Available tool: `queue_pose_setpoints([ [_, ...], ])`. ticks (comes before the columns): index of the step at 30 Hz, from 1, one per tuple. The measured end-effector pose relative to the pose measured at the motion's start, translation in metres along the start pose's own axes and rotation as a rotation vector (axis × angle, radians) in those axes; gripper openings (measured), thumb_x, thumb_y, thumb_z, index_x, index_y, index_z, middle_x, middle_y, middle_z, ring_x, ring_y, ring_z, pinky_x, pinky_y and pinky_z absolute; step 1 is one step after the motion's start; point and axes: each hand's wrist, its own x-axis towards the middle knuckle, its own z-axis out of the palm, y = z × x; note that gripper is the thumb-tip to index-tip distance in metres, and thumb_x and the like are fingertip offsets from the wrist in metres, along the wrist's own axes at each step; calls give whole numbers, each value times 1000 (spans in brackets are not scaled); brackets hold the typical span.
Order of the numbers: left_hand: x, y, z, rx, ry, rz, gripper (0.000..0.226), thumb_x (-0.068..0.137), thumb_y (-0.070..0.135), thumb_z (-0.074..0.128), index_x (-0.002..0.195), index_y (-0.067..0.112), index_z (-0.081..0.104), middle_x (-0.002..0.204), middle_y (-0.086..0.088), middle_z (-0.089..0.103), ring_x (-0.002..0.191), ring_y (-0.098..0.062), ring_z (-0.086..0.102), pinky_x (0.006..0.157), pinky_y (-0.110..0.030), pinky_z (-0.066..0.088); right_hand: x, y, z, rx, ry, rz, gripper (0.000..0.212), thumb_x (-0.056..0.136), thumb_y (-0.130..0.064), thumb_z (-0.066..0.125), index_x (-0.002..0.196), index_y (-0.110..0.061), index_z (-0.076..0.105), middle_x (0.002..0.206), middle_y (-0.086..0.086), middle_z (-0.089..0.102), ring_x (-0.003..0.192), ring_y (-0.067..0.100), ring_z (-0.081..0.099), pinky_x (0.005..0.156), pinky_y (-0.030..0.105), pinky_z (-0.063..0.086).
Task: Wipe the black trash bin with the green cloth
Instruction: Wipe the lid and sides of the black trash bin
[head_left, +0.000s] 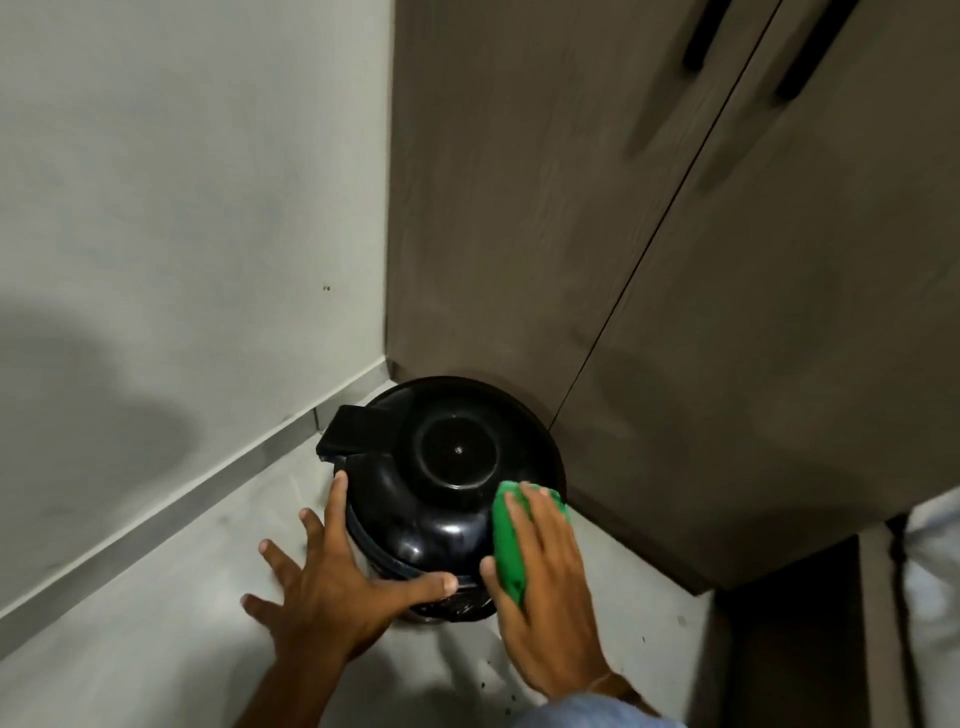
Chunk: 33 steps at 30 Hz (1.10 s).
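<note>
The black trash bin (441, 467) stands on the floor in a corner, seen from above, with its round domed lid closed and the hinge at the upper left. My left hand (332, 577) lies spread against the bin's left and near side, thumb across the front edge, index finger along the lid's rim. My right hand (545, 582) presses the folded green cloth (511, 545) against the bin's right side; the fingers cover most of the cloth.
A grey wall (182, 208) with a skirting strip (208, 483) runs on the left. Brown cabinet doors (727, 312) with dark handles stand behind and to the right of the bin. The grey floor (130, 623) spreads out to the left and front.
</note>
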Motion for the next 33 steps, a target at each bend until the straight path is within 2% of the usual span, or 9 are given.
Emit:
queue_pose_setpoints([
  [4, 2, -1, 2, 33, -3, 11, 178, -6, 113, 49, 142, 72, -41, 182, -2, -13, 164, -49, -17, 126, -81, 4, 18, -29, 7, -175, -115, -285, 69, 102, -65, 29, 161, -29, 30, 168, -8, 28, 159, 14, 17, 130, 43, 14],
  [6, 0, 0, 2, 19, -14, -4, 180, -3, 111, 57, 143, 71, -39, 183, -1, -12, 164, -48, -17, 126, -81, 4, 47, -27, 4, -227, -97, -291, 65, 101, -60, 37, 158, -28, 36, 164, -7, 37, 156, 16, 28, 129, 42, 21],
  [8, -2, 1, 0, -3, -20, -10, 180, 2, 108, 67, 144, 72, -37, 183, -1, -12, 164, -47, -18, 126, -80, 2, 91, -23, -5, -255, -70, -201, 63, 100, -56, 42, 156, -28, 40, 163, -6, 41, 155, 18, 31, 129, 40, 21],
  [11, -4, 1, -1, -16, -27, -4, 180, 4, 107, 71, 144, 72, -36, 183, -1, -12, 164, -48, -20, 126, -81, 0, 146, -37, -7, -276, -111, -129, 65, 101, -53, 44, 158, -22, 39, 166, -2, 37, 157, 21, 25, 129, 38, 15],
  [15, -2, 0, 0, -7, 16, -26, 180, 2, 110, 66, 143, 72, -38, 183, -2, -12, 163, -49, -19, 125, -82, 1, 111, -49, 2, -278, -207, -315, 70, 100, -59, 37, 160, -24, 33, 167, -3, 33, 159, 17, 21, 129, 34, 6],
  [19, -4, -2, 2, -32, 26, 3, 176, 6, 110, 67, 143, 73, -38, 183, -3, -13, 163, -49, -21, 124, -82, -1, 61, -5, -29, -301, -221, -288, 65, 100, -62, 33, 159, -33, 34, 166, -12, 35, 158, 10, 20, 129, 36, 14],
  [23, -6, 0, -1, -34, 13, 25, 175, 11, 108, 72, 146, 72, -36, 183, -3, -13, 163, -48, -23, 124, -82, -2, 100, -13, -30, -325, -205, -197, 63, 101, -56, 38, 157, -27, 38, 165, -8, 38, 159, 16, 22, 127, 35, 10],
  [28, -7, 2, -2, -10, 19, 13, 177, 9, 110, 67, 146, 69, -38, 182, -4, -15, 163, -48, -23, 124, -82, -2, 132, -64, -1, -260, -215, -274, 59, 100, -50, 46, 150, -19, 50, 159, -3, 46, 157, 21, 27, 129, 38, 15],
  [33, -6, 1, 1, 18, 51, 11, 176, 10, 110, 66, 148, 68, -35, 182, -5, -13, 163, -50, -19, 124, -82, 3, 90, -56, -7, -235, -262, -361, 59, 99, -56, 39, 149, -26, 50, 158, -9, 46, 159, 18, 19, 129, 36, 6],
])
